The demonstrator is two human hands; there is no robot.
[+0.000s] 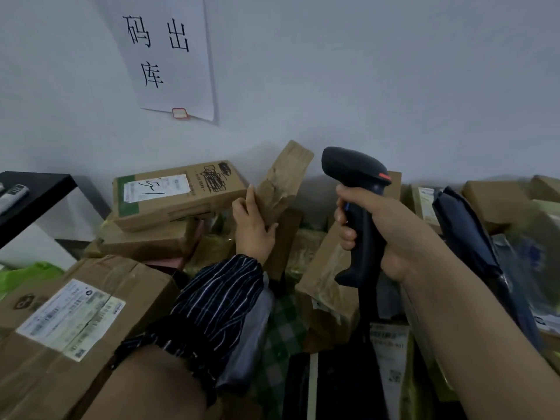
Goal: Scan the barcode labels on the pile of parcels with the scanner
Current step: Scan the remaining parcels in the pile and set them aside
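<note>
**Parcel held up on edge, scanner raised beside it**

From the head camera, we see the left hand [253,225] grasping a flat brown parcel [285,180]. The thumb and fingers hold its lower end, and the index finger lies straight along its face. The parcel stands tilted on end above the pile of parcels [321,268], with its top corner close to the white wall [394,86]. We see no barcode on the side facing us. A dark striped sleeve [218,304] covers the left forearm.

The right hand [381,234] is clenched round the handle of the black scanner [351,168], with the index finger at the front of the grip. The scanner is upright, just to the right of the raised parcel and apart from it. Its head points away from us, toward the wall.

On the left of the pile lies a flat carton [178,195] with a white label [157,186] bearing handwritten marks. It rests on another box. Nearer to us, at lower left, a large taped box [127,286] carries a printed shipping label [71,319] on its top. A dark blue bag [466,234] lies among the cartons on the right.

A paper sign [169,56] with large black characters hangs on the wall. At far left is a black surface [39,189] with a grey remote-like object [13,197] on it, blurred at the frame edge.
</note>
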